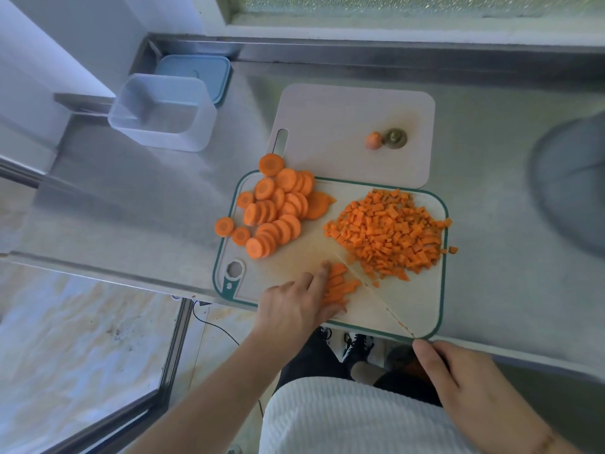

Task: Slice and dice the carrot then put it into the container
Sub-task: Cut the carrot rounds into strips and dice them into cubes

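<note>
**Carrot on the board: slices, sticks, dice**

1. Board (422,309): green-rimmed, on the steel bench (147,198), its near edge overhanging the bench lip. No writing on it can be read.
2. Slices (278,211): a heap of round coins on the board's left part, several leaning on edge; two or three lie on or past the rim.
3. Dice (389,231): a wide pile on the board's right part, a few cubes spilling over the right rim.
4. Sticks (340,285): a small stack near the front of the board, long axes running roughly left to right, tips pointing at the knife.
5. Your left hand (294,306): fingers straight and close together, laid flat on the sticks.
6. Knife (376,290): pale blade lying diagonally, tip towards the middle of the board, heel at the near right corner, just right of the sticks.
7. Your right hand (458,385): curled round the knife's handle below the bench edge; the handle itself is mostly hidden.
8. Second board (327,119): plain, behind the first, carrying two carrot ends (386,139).
9. Container (163,116): clear, open, far left on the bench, well apart from the carrot; a blue lid (199,73) lies behind it.
</note>
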`<state>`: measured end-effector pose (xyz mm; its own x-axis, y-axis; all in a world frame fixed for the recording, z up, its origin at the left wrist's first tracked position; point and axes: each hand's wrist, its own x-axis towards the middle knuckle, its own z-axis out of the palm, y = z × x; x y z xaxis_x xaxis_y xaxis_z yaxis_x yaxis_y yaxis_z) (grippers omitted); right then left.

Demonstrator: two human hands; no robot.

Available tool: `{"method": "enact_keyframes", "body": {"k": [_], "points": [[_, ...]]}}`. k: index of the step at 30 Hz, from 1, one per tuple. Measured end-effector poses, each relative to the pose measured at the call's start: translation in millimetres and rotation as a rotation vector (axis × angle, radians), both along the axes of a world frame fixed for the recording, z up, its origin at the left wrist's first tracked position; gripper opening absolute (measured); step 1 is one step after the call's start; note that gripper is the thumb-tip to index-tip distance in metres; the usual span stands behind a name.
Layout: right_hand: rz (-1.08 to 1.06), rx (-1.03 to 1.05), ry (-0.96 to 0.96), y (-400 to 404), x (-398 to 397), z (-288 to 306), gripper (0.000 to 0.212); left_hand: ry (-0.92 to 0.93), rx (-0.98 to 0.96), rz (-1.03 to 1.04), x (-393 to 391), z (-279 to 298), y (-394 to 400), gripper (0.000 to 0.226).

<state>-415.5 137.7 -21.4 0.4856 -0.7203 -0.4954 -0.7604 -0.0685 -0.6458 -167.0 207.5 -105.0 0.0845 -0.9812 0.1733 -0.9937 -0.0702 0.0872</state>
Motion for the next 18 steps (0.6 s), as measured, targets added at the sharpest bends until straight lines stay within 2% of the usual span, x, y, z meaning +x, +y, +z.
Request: {"method": "enact_keyframes", "body": {"k": [4, 7, 13, 18], "points": [[0.049, 0.021, -0.020, 0.3, -0.4, -1.4, 0.043, 0.055, 0.001, 0.046, -6.5, 0.4, -0.4, 0.072], [0.052, 0.023, 0.001, -5.5, -2.5, 0.0, 0.052, 0.089, 0.019, 0.083, -9.6, 0.8, -0.8, 0.070], [0.068, 0.044, 0.019, -8.9, 2.9, -1.1, 0.055, 0.189, -0.016, 0.119, -15.7, 0.7, -4.9, 0.063], [0.057, 0.037, 0.032, -13.6, 4.0, -5.6, 0.069, 0.163, 0.011, 0.205, -28.7, 7.6, -13.3, 0.058]]}}
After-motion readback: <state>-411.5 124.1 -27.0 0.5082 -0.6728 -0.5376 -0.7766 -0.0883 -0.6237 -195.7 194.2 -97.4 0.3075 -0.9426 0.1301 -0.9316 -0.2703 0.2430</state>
